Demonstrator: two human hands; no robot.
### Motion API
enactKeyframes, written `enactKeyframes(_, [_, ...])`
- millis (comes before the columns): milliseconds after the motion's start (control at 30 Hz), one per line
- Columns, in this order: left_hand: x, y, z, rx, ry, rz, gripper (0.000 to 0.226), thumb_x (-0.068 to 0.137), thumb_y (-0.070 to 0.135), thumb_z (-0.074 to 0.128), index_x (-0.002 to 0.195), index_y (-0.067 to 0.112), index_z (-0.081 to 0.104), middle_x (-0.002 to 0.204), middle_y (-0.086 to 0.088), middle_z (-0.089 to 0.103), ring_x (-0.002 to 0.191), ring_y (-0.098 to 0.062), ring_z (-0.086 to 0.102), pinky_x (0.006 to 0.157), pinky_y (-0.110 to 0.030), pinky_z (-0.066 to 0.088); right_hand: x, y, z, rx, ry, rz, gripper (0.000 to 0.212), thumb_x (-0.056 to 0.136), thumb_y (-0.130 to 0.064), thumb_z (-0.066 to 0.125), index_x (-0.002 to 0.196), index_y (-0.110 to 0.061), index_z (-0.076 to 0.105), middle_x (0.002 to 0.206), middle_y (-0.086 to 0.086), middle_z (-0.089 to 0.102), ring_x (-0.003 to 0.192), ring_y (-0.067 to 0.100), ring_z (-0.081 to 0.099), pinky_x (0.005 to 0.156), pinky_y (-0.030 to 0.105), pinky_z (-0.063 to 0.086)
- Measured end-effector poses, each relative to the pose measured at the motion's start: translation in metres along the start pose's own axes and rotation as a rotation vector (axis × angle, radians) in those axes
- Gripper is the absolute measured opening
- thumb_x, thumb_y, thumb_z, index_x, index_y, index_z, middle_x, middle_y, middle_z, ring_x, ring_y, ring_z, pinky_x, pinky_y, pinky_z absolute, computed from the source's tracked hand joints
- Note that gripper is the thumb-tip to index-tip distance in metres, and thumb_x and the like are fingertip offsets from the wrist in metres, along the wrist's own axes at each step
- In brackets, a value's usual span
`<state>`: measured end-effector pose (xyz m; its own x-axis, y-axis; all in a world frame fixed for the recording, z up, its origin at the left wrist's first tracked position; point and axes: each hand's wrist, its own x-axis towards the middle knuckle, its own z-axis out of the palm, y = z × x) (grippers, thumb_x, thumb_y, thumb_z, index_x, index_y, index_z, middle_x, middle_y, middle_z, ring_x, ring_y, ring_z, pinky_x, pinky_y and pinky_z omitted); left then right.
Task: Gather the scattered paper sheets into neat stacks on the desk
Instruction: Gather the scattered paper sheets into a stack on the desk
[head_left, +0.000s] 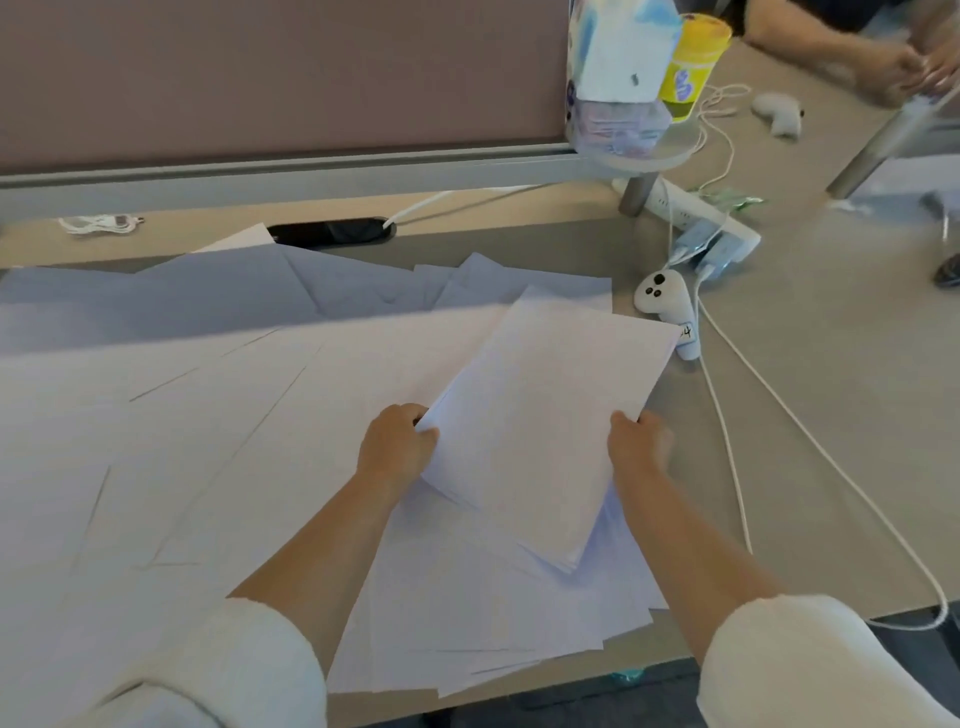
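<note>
Together our left hand (397, 441) and right hand (636, 441) grip a stack (545, 415) by its sides. Loose sheets (208, 415) cover the desk (805, 415) beneath.

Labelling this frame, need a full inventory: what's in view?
paper stack: 1, white, centre-right, held at both edges
loose sheets: many, white, spread across desk
desk: 1, beige, underneath
near controller: 1, white, right of stack
far controller: 1, white, top right
cables: several, white, right side
power strip: 1, white, behind near controller
canister: 1, yellow, top centre-right
partition: 1, mauve, behind desk
left hand: 1, grips stack's left edge
right hand: 1, grips stack's right edge
</note>
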<state>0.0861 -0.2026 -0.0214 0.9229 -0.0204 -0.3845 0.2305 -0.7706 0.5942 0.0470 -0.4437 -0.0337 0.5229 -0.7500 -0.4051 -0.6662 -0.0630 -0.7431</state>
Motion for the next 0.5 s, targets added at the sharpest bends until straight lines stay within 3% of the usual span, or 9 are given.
enactKeyframes(67, [0.0015, 0.0001, 0.0029, 0.065, 0.004, -0.022, 0.027, 0.084, 0.017, 0.054, 0.109, 0.016, 0.066, 0.113, -0.011, 0.058, 0.102, -0.030, 0.057, 0.080, -0.035, 0.049, 0.0016, -0.0006, -0.0023, 0.029, -0.001, -0.007, 0.019, 0.085, -0.005, 0.049, 0.067, 0.000, 0.048, 0.070, 0.015, 0.046, 0.056, 0.021, 0.036, 0.041, 0.021, 0.031])
enactKeyframes(167, [0.0018, 0.0024, 0.0054, 0.126, 0.016, -0.062, 0.039, 0.086, 0.019, 0.056, 0.125, 0.016, 0.055, 0.127, -0.010, 0.043, 0.118, -0.031, 0.046, 0.094, -0.038, 0.044, 0.0013, 0.0018, -0.0032, 0.037, -0.029, -0.006, 0.035, 0.082, -0.004, 0.050, 0.054, -0.011, 0.031, 0.054, 0.003, 0.031, 0.053, 0.018, 0.025, 0.044, 0.026, 0.021])
enactKeyframes(367, [0.0050, 0.0029, 0.0015, 0.023, -0.009, -0.088, 0.042, 0.082, 0.022, 0.061, 0.122, 0.012, 0.055, 0.121, -0.009, 0.053, 0.103, -0.029, 0.058, 0.087, -0.038, 0.050, -0.0053, 0.0042, -0.0013, 0.069, -0.122, 0.044, 0.039, 0.082, -0.005, 0.052, 0.054, -0.017, 0.027, 0.054, 0.000, 0.029, 0.053, 0.016, 0.024, 0.052, 0.026, 0.021])
enactKeyframes(500, [0.0083, 0.0018, 0.0001, -0.046, 0.017, -0.099, 0.029, 0.085, 0.019, 0.059, 0.112, 0.007, 0.058, 0.111, -0.009, 0.062, 0.085, -0.021, 0.055, 0.071, -0.028, 0.040, -0.0042, 0.0009, -0.0051, 0.006, -0.156, 0.114, 0.031, 0.088, -0.008, 0.050, 0.061, -0.016, 0.038, 0.063, 0.001, 0.042, 0.053, 0.013, 0.038, 0.064, 0.029, 0.039])
